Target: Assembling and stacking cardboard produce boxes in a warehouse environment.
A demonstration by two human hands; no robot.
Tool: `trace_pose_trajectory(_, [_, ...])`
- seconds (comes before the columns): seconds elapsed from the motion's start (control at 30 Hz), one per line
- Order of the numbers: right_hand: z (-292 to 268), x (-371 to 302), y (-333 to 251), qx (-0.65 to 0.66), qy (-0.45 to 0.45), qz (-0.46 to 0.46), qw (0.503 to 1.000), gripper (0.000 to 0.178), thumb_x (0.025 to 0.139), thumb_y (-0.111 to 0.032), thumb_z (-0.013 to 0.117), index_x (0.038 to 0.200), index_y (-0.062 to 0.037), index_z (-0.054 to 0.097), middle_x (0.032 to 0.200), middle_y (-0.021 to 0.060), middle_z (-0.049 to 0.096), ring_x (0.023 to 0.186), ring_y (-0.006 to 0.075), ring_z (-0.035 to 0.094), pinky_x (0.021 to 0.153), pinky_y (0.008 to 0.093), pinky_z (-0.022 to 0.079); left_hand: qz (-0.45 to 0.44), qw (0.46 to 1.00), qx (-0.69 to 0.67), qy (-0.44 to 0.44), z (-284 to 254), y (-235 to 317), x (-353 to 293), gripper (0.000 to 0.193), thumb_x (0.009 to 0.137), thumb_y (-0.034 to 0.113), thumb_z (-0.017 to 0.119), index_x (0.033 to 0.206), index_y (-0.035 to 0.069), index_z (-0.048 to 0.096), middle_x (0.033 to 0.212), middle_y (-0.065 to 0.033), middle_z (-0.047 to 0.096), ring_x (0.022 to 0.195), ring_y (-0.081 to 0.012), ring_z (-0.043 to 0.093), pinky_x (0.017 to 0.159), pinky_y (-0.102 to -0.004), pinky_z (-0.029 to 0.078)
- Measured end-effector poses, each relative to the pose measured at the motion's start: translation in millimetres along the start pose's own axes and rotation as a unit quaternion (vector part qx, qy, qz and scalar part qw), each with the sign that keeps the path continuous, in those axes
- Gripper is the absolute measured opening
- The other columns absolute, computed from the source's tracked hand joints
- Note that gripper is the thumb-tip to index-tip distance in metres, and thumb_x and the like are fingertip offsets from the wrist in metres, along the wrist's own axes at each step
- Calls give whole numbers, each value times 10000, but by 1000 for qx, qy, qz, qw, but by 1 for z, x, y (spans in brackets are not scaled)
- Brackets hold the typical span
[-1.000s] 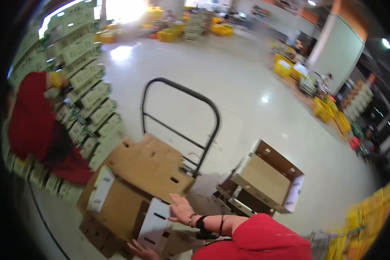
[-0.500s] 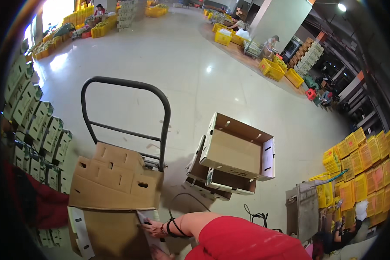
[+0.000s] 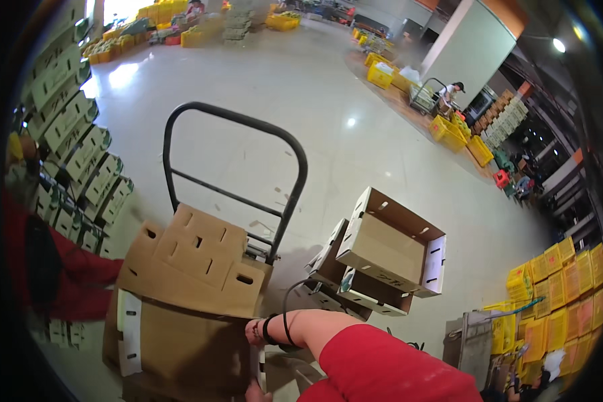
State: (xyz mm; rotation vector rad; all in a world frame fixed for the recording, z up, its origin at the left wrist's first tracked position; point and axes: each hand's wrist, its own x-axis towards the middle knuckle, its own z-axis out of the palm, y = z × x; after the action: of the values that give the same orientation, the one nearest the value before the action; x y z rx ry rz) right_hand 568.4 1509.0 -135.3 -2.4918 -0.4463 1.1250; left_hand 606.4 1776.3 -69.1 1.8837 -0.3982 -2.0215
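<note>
A part-folded brown cardboard box (image 3: 187, 342) lies in front of me, its white left end panel (image 3: 131, 335) carrying slots. My right hand (image 3: 253, 332), with black bands on the wrist, is closed at the top of its right end panel (image 3: 257, 362), which stands nearly upright, edge-on to me. Lower on that same panel is my left hand (image 3: 257, 392), largely cut off by the picture's lower edge; it appears closed on the cardboard. Beyond the box, a slotted brown cardboard sheet (image 3: 201, 258) lies against the black handle of a trolley (image 3: 291, 194).
Open white-and-brown boxes (image 3: 392, 244) are piled on the floor to the right. Stacked white cartons (image 3: 80, 141) line the left, beside a person in red (image 3: 80, 275). Yellow crates (image 3: 563, 301) rise at the far right near a grey cart (image 3: 472, 345).
The box's right end panel has swung up from a slant to nearly upright, with my hands on it. My view has shifted, moving the trolley and piled boxes rightward in the picture.
</note>
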Motion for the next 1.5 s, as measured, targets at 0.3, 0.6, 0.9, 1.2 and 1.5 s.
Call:
trace_pose_trajectory(0.3, [-9, -25, -59, -71, 107, 40, 991, 184, 778, -188, 559, 838, -146, 727, 868, 74, 690, 882, 253, 647, 687, 383, 530, 282, 908, 248, 186, 8, 30, -33, 687, 645, 131, 665, 1267, -25, 417, 1101, -312, 549, 1039, -453, 529, 882, -470, 442])
trace_pose_trajectory(0.6, [-38, -88, -118, -62, 284, 125, 949, 102, 699, -188, 606, 660, -175, 699, 719, 14, 691, 712, 180, 672, 571, 341, 470, 241, 913, 273, 184, 11, 77, -78, 648, 675, 82, 666, 1280, -16, 456, 1160, -240, 568, 1104, -381, 543, 921, -410, 448])
trace_pose_trajectory(0.9, [58, -398, -179, 39, 478, 358, 801, 292, 801, -159, 521, 1078, -182, 613, 941, 55, 605, 949, 227, 593, 818, 358, 463, 506, 636, 176, 555, 122, 144, -175, 421, 825, 0, 509, 1245, -15, 486, 1324, -194, 472, 1233, -282, 464, 975, -387, 415])
trace_pose_trajectory(1.2, [150, -526, -196, 238, 460, 540, 663, 311, 742, -117, 584, 1045, -140, 653, 839, 124, 674, 806, 311, 651, 695, 436, 509, 491, 829, 174, 205, 264, 238, -143, 384, 814, 51, 617, 1190, 25, 546, 1270, -154, 526, 1126, -277, 546, 916, -354, 467])
trace_pose_trajectory(1.5, [93, -613, -202, 264, 419, 525, 692, 127, 691, -90, 601, 770, -78, 700, 800, 156, 680, 803, 321, 670, 692, 414, 542, 507, 770, 381, 70, 330, 337, -208, 413, 806, 79, 643, 1205, 37, 544, 1267, -136, 530, 1022, -246, 581, 819, -329, 494])
